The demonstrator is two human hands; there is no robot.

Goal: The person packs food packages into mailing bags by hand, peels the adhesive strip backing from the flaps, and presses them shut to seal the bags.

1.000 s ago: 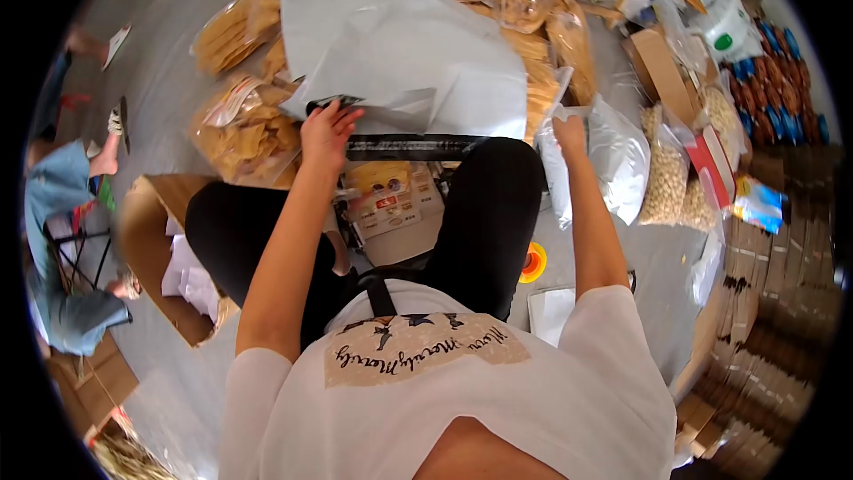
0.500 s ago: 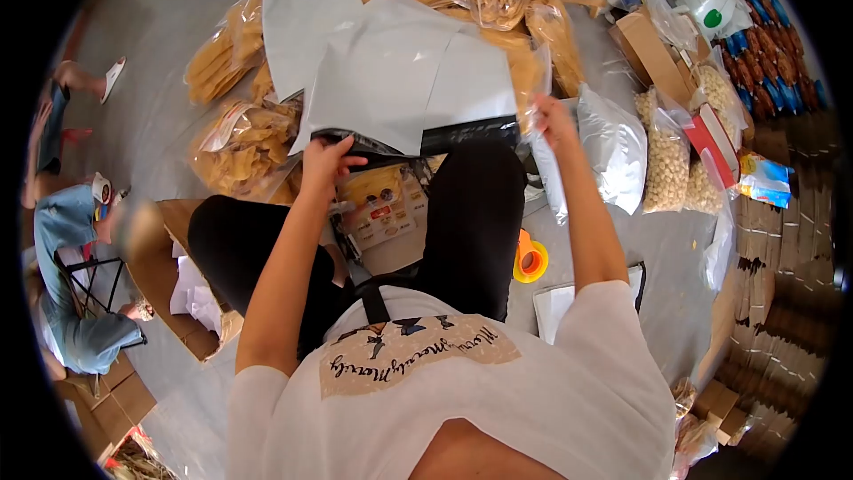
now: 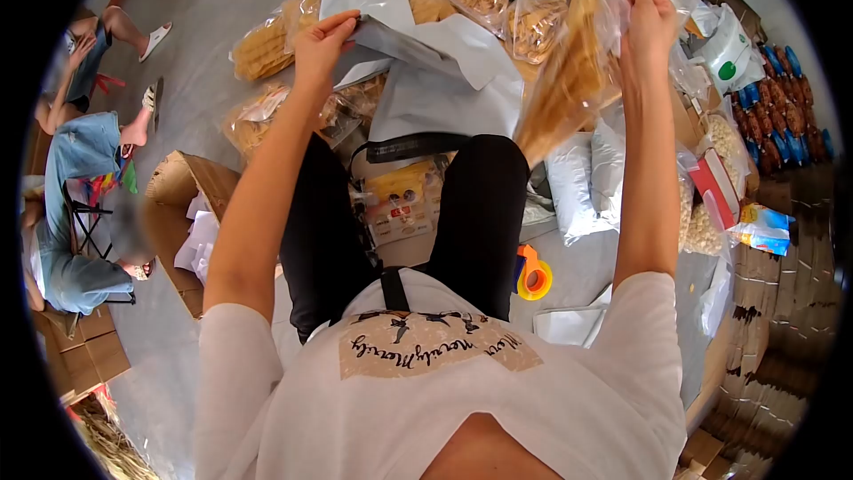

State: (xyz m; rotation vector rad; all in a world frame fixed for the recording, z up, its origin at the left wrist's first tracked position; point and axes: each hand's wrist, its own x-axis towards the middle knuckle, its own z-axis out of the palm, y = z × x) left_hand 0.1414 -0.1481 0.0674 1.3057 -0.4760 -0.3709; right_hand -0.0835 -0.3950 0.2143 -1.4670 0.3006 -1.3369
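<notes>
My left hand (image 3: 325,46) is closed in a pinch on the edge of a pale grey plastic mailing bag (image 3: 418,46), which folds over as it is lifted. Under it lies another grey mailing bag (image 3: 444,111) with a black strip along its near edge, just beyond my knees. Up at the right, my right hand (image 3: 649,18) grips the top of a clear plastic bag of flat yellow-brown dried food (image 3: 569,71). That bag hangs tilted, its lower end close to my right knee. More bags of similar dried food (image 3: 275,36) lie around the mailing bags.
An orange tape roll (image 3: 535,280) sits on the floor right of my knees. Silvery-white filled packages (image 3: 573,191) and bags of pale round pieces (image 3: 706,227) stand at the right. An open cardboard box (image 3: 169,222) is at the left, near a seated person (image 3: 84,178).
My right hand has risen up and right, lifting the bag of dried food. My left hand has moved forward, folding the mailing bag's near edge up and away.
</notes>
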